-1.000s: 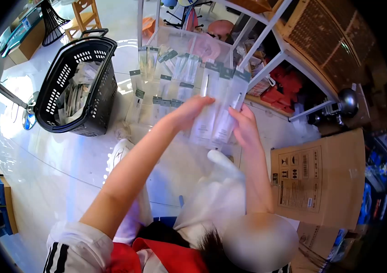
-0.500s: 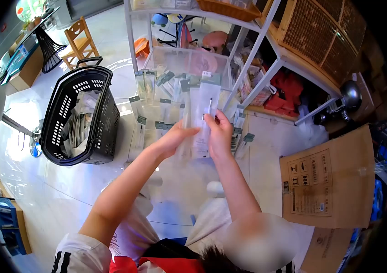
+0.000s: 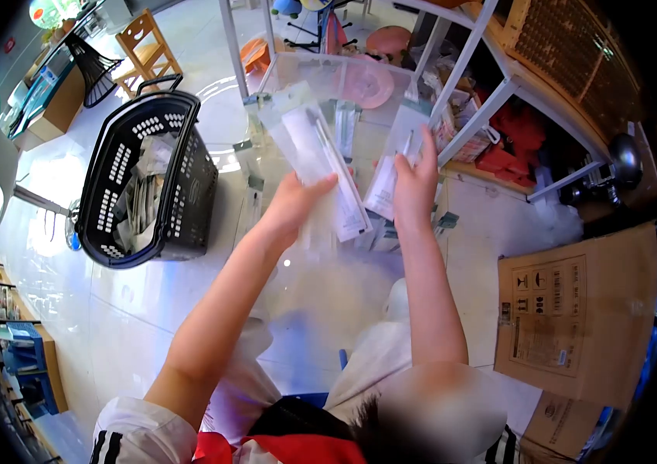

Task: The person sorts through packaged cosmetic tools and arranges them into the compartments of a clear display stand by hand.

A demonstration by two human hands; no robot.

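Observation:
My left hand (image 3: 291, 203) is closed around the edge of a long clear plastic packet (image 3: 305, 141) with a white card and a slim pen-like item inside. In my right hand (image 3: 418, 184), between thumb and fingers, is another clear packet (image 3: 385, 179) holding a slim pen-like item. The two packets are apart, both tilted. Beyond and beneath them, several similar packets (image 3: 346, 127) with dark green tops are spread out, partly hidden by my hands. A clear plastic bin (image 3: 297, 68) stands just behind.
To the left stands a black perforated basket (image 3: 199, 182) with a heap of packets (image 3: 141, 197) inside. A cardboard box (image 3: 580, 305) is at the right. White-framed shelving (image 3: 460, 116) rises at the back right, and a wooden chair (image 3: 147, 58) stands farther back.
My hands have moved apart, each with a packet; before, they were close together at overlapping packets. My right hand has gone right and up. The whole view has shifted slightly.

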